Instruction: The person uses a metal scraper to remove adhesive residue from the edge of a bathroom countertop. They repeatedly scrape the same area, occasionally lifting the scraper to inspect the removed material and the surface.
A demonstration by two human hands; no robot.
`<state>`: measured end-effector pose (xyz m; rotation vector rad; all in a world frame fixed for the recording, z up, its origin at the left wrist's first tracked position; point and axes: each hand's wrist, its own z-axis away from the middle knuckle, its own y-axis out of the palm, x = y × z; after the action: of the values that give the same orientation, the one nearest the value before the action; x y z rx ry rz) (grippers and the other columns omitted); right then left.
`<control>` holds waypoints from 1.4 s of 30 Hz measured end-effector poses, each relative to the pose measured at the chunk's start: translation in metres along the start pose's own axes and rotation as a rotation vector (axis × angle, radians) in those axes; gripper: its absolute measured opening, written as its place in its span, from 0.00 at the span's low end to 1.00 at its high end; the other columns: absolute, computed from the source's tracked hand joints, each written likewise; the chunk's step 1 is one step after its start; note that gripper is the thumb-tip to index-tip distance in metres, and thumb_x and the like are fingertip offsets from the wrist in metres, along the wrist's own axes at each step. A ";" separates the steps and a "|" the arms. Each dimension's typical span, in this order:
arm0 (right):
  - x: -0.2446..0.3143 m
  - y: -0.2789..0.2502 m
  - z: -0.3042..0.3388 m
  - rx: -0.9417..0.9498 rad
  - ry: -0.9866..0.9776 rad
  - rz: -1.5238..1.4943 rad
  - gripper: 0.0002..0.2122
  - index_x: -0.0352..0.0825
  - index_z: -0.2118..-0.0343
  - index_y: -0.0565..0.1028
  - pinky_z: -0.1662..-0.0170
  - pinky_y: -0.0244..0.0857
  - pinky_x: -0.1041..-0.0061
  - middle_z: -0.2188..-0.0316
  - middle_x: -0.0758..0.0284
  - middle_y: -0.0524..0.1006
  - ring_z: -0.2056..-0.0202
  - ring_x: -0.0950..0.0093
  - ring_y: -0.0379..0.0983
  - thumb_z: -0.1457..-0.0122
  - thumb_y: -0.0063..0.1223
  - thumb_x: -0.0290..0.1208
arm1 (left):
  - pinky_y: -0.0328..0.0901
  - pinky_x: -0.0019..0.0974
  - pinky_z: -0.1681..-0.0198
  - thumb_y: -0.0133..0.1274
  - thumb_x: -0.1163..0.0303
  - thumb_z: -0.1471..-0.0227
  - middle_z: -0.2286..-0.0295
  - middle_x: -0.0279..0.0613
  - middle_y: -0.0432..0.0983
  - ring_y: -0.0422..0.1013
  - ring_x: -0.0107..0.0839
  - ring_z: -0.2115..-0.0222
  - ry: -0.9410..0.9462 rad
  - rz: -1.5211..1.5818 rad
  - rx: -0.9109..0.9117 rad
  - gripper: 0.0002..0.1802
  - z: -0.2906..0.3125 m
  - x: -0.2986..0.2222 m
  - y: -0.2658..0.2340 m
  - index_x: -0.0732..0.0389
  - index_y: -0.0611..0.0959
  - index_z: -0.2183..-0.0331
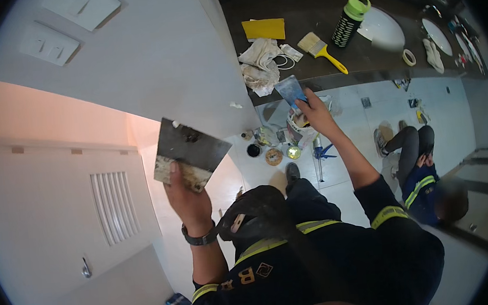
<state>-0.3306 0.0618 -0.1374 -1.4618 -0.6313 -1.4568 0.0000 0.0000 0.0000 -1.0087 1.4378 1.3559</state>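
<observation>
My left hand (190, 201) grips a square, grey metal plate (197, 148) with a pale, worn strip along its near edge. My thumb lies over that strip, and a dark smear marks the plate's upper part. In front of the dark counter, my right hand (317, 114) holds a blue, flat-bladed putty knife (290, 91), its blade pointing up and left. The two tools are well apart. Just beyond the putty knife, a crumpled whitish cloth (260, 64) lies on the counter's front edge.
On the dark counter (307, 16) are a yellow-handled paintbrush (323, 53), a green-lidded bottle (351, 22), a yellow sheet (264, 30) and a tape roll (408, 57). A bucket (303, 129), containers and a caulking gun (320, 150) stand below. Another person (423, 180) sits at right.
</observation>
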 end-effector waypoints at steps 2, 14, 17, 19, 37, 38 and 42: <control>0.047 -0.005 0.045 0.041 0.023 -0.247 0.10 0.35 0.55 0.68 0.70 0.68 0.81 0.67 0.67 0.77 0.71 0.82 0.76 0.34 0.50 0.34 | 0.65 0.34 0.51 0.50 0.63 0.37 0.54 0.41 0.72 0.69 0.29 0.54 0.152 -0.227 0.052 0.21 -0.011 0.001 -0.004 0.65 0.69 0.47; 0.174 0.116 0.243 -0.179 -0.134 -0.346 0.11 0.34 0.62 0.72 0.74 0.61 0.84 0.77 0.77 0.71 0.77 0.88 0.66 0.34 0.51 0.38 | 0.66 0.29 0.59 0.48 0.68 0.38 0.66 0.42 0.78 0.72 0.25 0.65 0.320 -0.144 0.615 0.15 0.035 -0.050 -0.038 0.71 0.77 0.57; 0.183 0.111 0.275 -0.241 -0.123 -0.413 0.10 0.34 0.63 0.72 0.74 0.60 0.85 0.77 0.77 0.72 0.76 0.89 0.66 0.34 0.50 0.38 | 0.66 0.29 0.62 0.49 0.69 0.38 0.68 0.41 0.78 0.72 0.25 0.68 0.330 -0.132 0.799 0.14 0.051 -0.051 -0.038 0.72 0.77 0.57; 0.187 0.100 0.301 -0.284 -0.135 -0.458 0.10 0.34 0.63 0.72 0.74 0.60 0.86 0.76 0.76 0.72 0.76 0.90 0.66 0.34 0.50 0.37 | 0.66 0.29 0.65 0.49 0.70 0.39 0.69 0.43 0.78 0.72 0.25 0.69 0.349 -0.133 0.916 0.14 0.063 -0.056 -0.030 0.73 0.78 0.58; 0.094 -0.127 0.472 -0.634 -0.608 0.363 0.23 0.41 0.41 0.70 0.53 0.69 0.65 0.46 0.54 0.73 0.53 0.57 0.74 0.40 0.50 0.22 | 0.70 0.42 0.49 0.44 0.61 0.34 0.53 0.42 0.76 0.74 0.35 0.52 -0.934 0.452 0.973 0.20 0.301 -0.008 0.165 0.61 0.72 0.46; 0.095 -0.139 0.482 -0.571 -0.551 0.301 0.22 0.42 0.40 0.71 0.52 0.68 0.65 0.45 0.54 0.72 0.52 0.58 0.74 0.39 0.50 0.23 | 0.70 0.43 0.49 0.46 0.63 0.35 0.52 0.42 0.76 0.74 0.35 0.52 -0.923 0.451 1.014 0.19 0.307 -0.006 0.173 0.60 0.72 0.46; 0.097 -0.189 0.513 -0.376 -0.462 0.282 0.22 0.46 0.40 0.71 0.53 0.68 0.64 0.46 0.56 0.72 0.50 0.59 0.72 0.38 0.53 0.28 | 0.70 0.43 0.48 0.48 0.67 0.38 0.52 0.43 0.75 0.74 0.35 0.52 -0.867 0.397 1.047 0.20 0.328 -0.001 0.192 0.61 0.71 0.46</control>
<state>-0.2400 0.5632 0.0822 -2.1202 -0.4091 -1.0568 -0.1605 0.3409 0.0517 0.5158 1.3567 0.8577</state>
